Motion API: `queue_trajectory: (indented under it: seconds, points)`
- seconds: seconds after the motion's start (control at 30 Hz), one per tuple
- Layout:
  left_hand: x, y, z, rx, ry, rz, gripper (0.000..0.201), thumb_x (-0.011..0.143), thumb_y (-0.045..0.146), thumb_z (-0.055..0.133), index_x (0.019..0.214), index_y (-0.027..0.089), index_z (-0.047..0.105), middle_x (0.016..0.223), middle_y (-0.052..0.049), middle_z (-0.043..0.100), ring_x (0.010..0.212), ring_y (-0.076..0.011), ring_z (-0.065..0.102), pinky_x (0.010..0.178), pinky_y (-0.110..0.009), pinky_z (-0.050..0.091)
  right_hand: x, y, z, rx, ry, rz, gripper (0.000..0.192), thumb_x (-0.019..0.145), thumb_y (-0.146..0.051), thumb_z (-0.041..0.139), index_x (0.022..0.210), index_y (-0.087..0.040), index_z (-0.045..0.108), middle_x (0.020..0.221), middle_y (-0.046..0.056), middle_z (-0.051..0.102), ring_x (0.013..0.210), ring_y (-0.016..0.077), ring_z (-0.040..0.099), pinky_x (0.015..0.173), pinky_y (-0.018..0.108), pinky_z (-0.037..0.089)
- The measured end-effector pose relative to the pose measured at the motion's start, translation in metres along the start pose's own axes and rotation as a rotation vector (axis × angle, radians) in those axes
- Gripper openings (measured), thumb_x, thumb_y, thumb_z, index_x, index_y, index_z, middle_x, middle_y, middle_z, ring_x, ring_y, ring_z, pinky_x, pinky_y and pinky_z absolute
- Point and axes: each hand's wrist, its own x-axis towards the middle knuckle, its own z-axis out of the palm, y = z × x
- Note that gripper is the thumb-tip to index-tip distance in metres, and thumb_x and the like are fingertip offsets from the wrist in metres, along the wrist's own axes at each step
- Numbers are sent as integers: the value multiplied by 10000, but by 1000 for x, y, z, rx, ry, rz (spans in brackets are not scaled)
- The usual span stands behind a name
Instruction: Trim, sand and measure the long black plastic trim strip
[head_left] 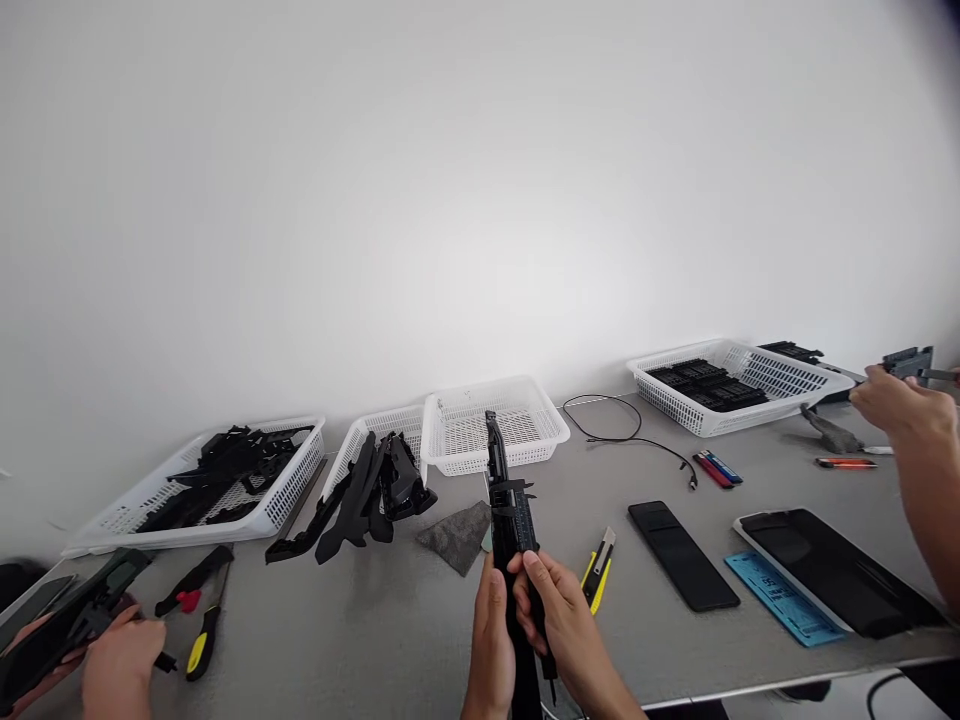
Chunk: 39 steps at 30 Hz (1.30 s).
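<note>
Grey table [420,620] against bare white wall, white baskets [491,425] behind, yellow knife [598,568] beside; left hand [491,640] and right hand [559,625] both clamped on upright black part [506,500].

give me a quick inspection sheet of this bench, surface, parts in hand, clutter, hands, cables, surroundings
surface: grey table, crowded.
job's things: long black plastic part with a caliper-like slider, held upright.
clutter: white plastic baskets, some holding black parts; yellow-black utility knife; grey cloth; black phone; dark tablet; blue card.
grippers: left hand and right hand both grip the part's lower end.
cables: thin black cable looped near the middle basket.
surroundings: plain white wall; co-workers' hands at the left and right edges, each holding black parts.
</note>
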Motion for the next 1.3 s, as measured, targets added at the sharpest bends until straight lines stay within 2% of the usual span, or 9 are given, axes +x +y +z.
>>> queue_trajectory:
  seconds: [0.13,0.3,0.4,0.5,0.63,0.8,0.93,1.13,1.3]
  points:
    - [-2,3,2,18,17,41,783,912,812,660,1431,229,717,1500,-142,720,1536,-377,550,1202,-416,530,0,-1,-3,-2,6,-10,697,808,-884,758,908,-202,658,607,-69,499,444,85,418,380,208,318]
    - [-2,5,4,54,0,74,785,928,817,630,1458,245,718,1536,-127,702,1604,-373,469,1297,-437,429,1,3,-6,5,4,-11,699,804,-872,773,951,-195,681,624,-59,521,466,84,416,392,200,296]
    - [-2,5,5,41,-26,66,808,939,825,613,1493,243,700,1525,-132,707,1599,-384,472,1295,-455,435,-1,4,-7,7,-9,-2,697,817,-869,766,973,-194,684,647,-55,532,483,82,418,412,198,289]
    - [-2,5,6,19,-64,43,849,941,847,593,1527,238,672,1577,-136,669,1588,-376,487,1277,-440,457,-2,3,-7,20,-21,10,692,824,-860,769,981,-192,679,656,-61,520,497,77,414,438,197,278]
    - [-4,8,8,27,-72,50,903,910,906,573,1516,246,676,1661,-133,591,1632,-361,429,1329,-446,382,-3,2,-7,39,-20,19,714,801,-875,777,978,-192,667,659,-68,505,501,67,377,442,195,247]
    - [-5,9,8,14,-68,38,924,892,917,587,1514,240,679,1657,-149,591,1653,-383,390,1346,-486,356,-4,3,-6,60,-9,36,725,773,-877,801,976,-196,657,663,-71,501,504,60,365,447,190,235]
    - [-3,4,7,2,-67,34,933,888,918,591,1518,234,671,1681,-144,570,1664,-374,374,1346,-473,358,-3,3,-5,69,-17,44,720,764,-874,811,950,-202,629,667,-72,501,504,55,353,444,186,225]
    - [0,-11,2,-47,-10,-42,918,907,877,616,1562,234,648,1663,-123,598,1622,-369,446,1311,-449,418,-1,3,-7,64,-11,15,696,795,-861,797,943,-202,626,663,-65,519,493,59,367,435,189,252]
    - [-7,-19,0,-127,-49,-135,915,862,858,704,1454,160,728,1530,-176,700,1492,-419,586,1252,-474,478,1,1,-11,81,7,0,690,818,-832,804,1040,-190,687,671,-65,521,499,58,373,437,182,232]
